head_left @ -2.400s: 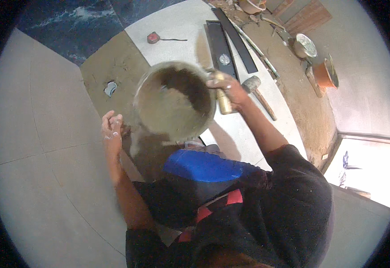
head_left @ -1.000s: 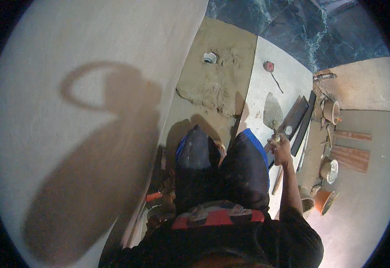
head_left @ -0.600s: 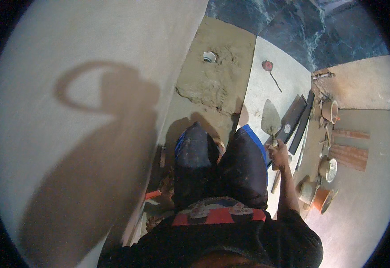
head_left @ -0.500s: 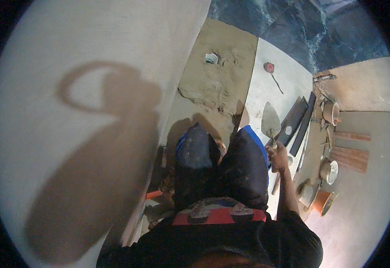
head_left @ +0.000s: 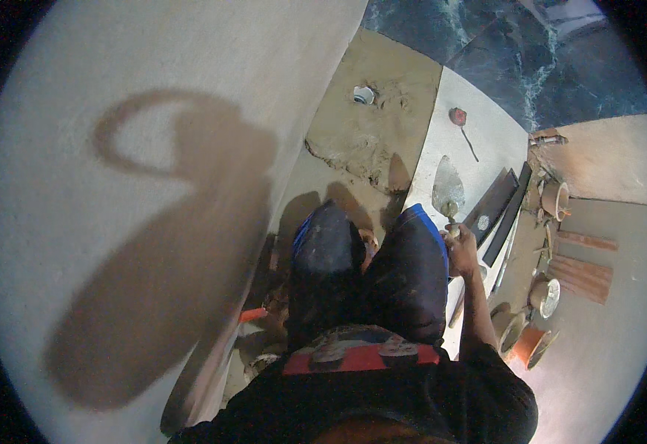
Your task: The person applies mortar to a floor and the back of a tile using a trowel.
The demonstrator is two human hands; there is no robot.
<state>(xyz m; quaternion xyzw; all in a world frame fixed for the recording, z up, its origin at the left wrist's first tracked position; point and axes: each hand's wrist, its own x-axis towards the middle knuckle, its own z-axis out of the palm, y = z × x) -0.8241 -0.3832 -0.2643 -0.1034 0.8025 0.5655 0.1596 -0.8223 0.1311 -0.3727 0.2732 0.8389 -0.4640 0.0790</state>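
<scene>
My right hand (head_left: 461, 250) grips a pointing trowel (head_left: 447, 181) by its handle beside my right knee; the grey blade points up the picture over a white tile (head_left: 464, 89). Left of that tile lies a patch of wet mortar (head_left: 392, 70) with a round pipe opening (head_left: 363, 94) in it. A red tape measure (head_left: 458, 116) rests on the tile, and dark strips (head_left: 507, 222) lie along its right side. My left hand is not in view.
A pale wall (head_left: 64, 185) with my shadow rises on the left. Dark marble tiles (head_left: 501, 44) are at the top. Along the right are several buckets (head_left: 554, 200), wooden boards (head_left: 582, 277) and debris beside another wall (head_left: 608, 155). An orange object (head_left: 253, 314) lies low left.
Since 2.4 seconds ago, the large bucket has left the space before me and my left hand has left view. The view has swung round; in the last half second it shifted slightly.
</scene>
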